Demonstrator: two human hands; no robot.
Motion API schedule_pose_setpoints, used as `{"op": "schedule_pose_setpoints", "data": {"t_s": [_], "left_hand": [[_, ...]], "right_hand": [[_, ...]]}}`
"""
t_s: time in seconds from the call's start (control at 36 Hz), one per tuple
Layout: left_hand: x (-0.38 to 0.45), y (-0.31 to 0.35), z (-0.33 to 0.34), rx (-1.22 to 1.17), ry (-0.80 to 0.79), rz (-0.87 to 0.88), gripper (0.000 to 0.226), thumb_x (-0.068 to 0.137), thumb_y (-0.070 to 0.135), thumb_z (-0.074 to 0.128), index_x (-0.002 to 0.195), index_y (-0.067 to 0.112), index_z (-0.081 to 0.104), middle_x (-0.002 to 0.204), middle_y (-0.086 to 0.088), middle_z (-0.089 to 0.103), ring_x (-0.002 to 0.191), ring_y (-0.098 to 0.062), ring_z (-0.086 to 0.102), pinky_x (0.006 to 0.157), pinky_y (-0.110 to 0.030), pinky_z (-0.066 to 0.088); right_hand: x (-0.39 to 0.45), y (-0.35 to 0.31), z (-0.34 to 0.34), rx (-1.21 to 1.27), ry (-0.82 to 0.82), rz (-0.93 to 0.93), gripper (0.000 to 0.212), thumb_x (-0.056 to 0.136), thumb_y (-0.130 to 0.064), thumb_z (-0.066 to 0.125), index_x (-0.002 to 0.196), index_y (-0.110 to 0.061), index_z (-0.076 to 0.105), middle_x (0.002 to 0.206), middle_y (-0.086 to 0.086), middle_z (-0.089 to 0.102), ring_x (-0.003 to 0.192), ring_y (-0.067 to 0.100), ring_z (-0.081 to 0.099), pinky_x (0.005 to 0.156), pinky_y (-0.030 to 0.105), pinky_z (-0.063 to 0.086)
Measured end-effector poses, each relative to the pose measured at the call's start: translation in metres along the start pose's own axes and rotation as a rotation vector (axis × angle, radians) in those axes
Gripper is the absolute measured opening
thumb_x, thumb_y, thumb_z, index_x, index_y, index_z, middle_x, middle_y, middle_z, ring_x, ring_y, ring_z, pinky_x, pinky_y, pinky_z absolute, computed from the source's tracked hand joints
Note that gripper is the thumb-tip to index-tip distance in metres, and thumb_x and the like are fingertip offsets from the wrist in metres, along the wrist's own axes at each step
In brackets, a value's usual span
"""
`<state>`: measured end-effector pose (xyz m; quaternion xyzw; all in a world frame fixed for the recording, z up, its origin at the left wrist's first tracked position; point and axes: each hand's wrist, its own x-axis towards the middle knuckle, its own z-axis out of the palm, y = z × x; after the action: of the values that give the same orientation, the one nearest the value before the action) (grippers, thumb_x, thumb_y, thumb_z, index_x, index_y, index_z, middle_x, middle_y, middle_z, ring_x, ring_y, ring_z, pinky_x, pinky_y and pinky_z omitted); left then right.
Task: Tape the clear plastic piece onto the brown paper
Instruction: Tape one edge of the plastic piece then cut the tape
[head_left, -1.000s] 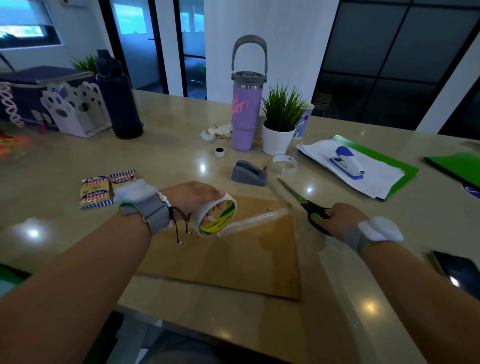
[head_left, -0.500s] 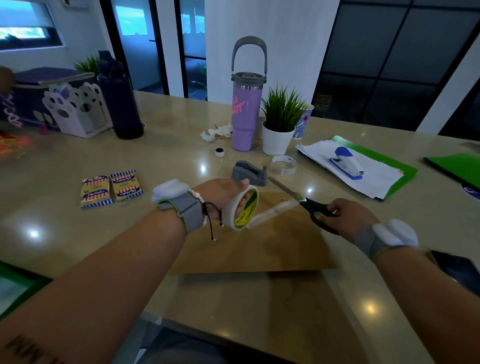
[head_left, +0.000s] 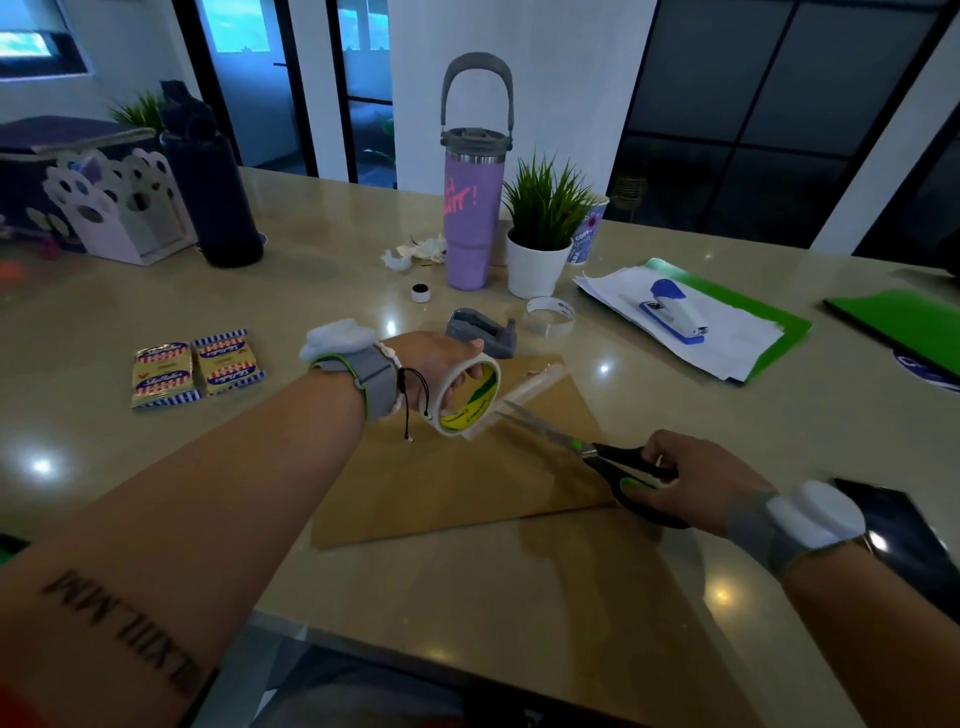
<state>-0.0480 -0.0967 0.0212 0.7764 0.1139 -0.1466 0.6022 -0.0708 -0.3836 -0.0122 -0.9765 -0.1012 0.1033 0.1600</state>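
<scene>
Now we grip the white roll of clear tape (head_left: 467, 397) with our left hand (head_left: 441, 353), fingers through its core, stretching a strip over the brown paper sheet (head_left: 467, 467) so the black-handled scissors (head_left: 587, 452), pinched in our right hand (head_left: 691, 483), can cut beside it, near the clear plastic piece (head_left: 540, 382).

The brown paper (head_left: 457, 483) lies flat on the bench in front of me — the clear plastic piece (head_left: 537, 384), long and narrow, rests near its far corner.
</scene>
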Motion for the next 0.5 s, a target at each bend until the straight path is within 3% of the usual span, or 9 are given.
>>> {"op": "schedule_pose_setpoints", "data": {"t_s": [0.5], "left_hand": [[0.004,-0.001,-0.003,0.013,-0.012,0.016,0.043,0.093,0.041,0.042,0.065,0.011,0.056,0.054,-0.001,0.039,0.035,-0.009,0.038,0.038,-0.016,0.035]], "right_hand": [[-0.005,-0.020,0.019,-0.187,0.007,-0.155,0.031,0.073,-0.054,0.063,0.088,-0.034,0.044,0.088,-0.005,0.058,0.083,0.018,0.055,0.072,0.030,0.048]]}}
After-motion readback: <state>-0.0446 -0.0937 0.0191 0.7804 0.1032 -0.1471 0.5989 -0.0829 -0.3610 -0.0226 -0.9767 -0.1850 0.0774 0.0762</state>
